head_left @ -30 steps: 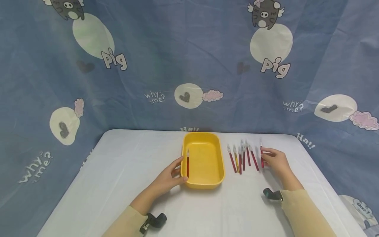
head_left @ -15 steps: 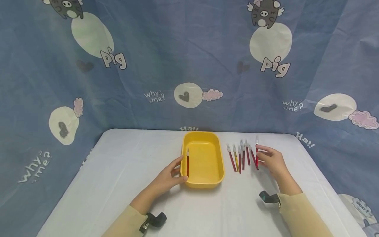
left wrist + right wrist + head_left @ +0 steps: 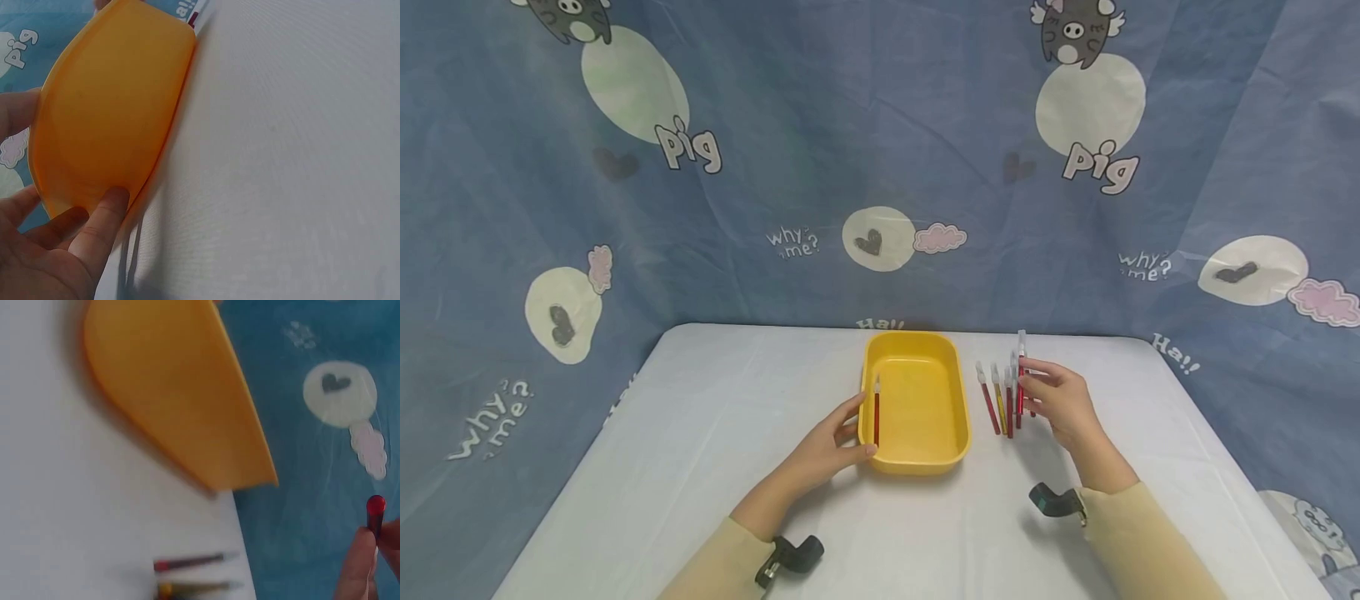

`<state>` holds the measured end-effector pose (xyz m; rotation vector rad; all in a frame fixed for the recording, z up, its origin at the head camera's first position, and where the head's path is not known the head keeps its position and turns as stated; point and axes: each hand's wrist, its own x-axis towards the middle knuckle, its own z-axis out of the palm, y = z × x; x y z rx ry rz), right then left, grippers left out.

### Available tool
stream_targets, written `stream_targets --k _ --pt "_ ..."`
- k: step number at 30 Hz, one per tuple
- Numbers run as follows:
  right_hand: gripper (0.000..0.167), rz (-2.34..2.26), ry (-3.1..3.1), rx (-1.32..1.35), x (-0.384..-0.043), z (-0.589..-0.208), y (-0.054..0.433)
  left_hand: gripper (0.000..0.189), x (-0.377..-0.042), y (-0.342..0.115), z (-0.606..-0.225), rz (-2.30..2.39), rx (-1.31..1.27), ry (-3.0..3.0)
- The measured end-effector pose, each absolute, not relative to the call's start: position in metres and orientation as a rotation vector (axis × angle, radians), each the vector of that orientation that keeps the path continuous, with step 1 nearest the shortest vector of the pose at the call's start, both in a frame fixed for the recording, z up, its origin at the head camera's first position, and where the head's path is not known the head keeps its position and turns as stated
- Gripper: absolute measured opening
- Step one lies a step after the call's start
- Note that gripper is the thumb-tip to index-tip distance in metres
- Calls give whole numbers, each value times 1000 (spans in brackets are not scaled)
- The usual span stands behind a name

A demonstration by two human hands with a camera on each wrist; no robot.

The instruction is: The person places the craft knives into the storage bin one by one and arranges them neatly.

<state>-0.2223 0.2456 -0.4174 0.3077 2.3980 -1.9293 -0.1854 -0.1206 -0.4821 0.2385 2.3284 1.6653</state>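
Observation:
In the head view my left hand (image 3: 827, 446) holds the left side of a yellow tray (image 3: 955, 400); in the left wrist view its fingers (image 3: 103, 225) touch the outer wall. One slim red pen-like stick (image 3: 876, 417) with a pale pointed tip lies along the tray's left inside. My right hand (image 3: 1063, 404) pinches a similar red pen-like stick (image 3: 1021, 387) with a clear cap, end-on in the right wrist view. Below or beside it several more sticks lie, including a red one (image 3: 988, 404) and a yellow one (image 3: 1000, 408); my right hand hides some.
The white tabletop (image 3: 700, 417) spreads around the tray. A blue printed cloth (image 3: 820, 167) hangs behind and at the sides. Dark wrist cameras, such as the right one (image 3: 1052, 500), stick out from both sleeves.
My right hand has moved left with the red pen-like stick, from the right of the row to over it. My left hand and the tray have stayed put.

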Motion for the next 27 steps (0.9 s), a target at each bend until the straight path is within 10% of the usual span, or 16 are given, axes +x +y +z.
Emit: stream_targets --k 27 --pt "35 -1957 2315 134 -235 -423 154 88 -185 -121 -481 1673 239 2325"
